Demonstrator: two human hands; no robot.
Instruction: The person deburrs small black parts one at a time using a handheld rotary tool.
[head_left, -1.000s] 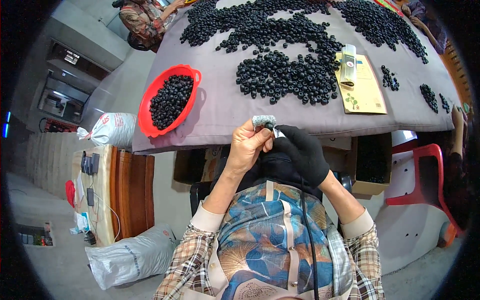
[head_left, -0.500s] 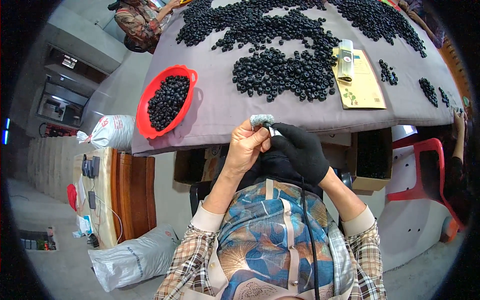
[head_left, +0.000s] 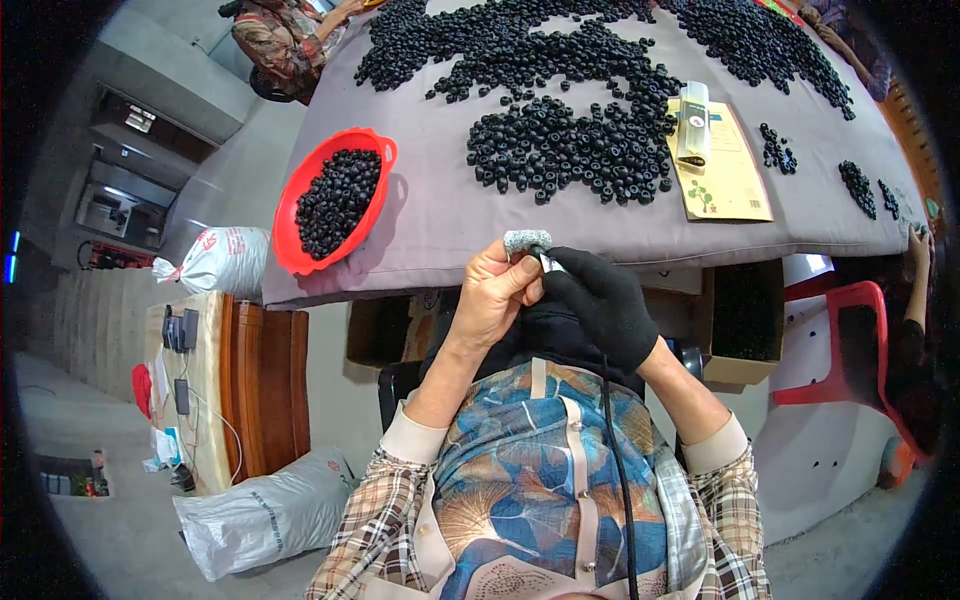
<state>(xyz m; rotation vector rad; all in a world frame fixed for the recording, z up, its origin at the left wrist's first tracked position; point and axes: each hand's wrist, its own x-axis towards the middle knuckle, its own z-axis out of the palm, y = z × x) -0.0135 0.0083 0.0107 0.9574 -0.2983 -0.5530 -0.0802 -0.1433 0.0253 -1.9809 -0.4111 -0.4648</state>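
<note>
Black small piece (head_left: 538, 252), mostly hidden, in the narrow grip of left hand (head_left: 498, 290); silvery sliver (head_left: 549, 263) in gloved right hand (head_left: 608, 308)

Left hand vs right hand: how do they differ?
Cover: the left hand is bare except for a gray finger cover; the right hand wears a black glove.
Pose: the left hand angles up and rightward, the right hand up and leftward.
Shared: both come from plaid sleeves with pale cuffs.
</note>
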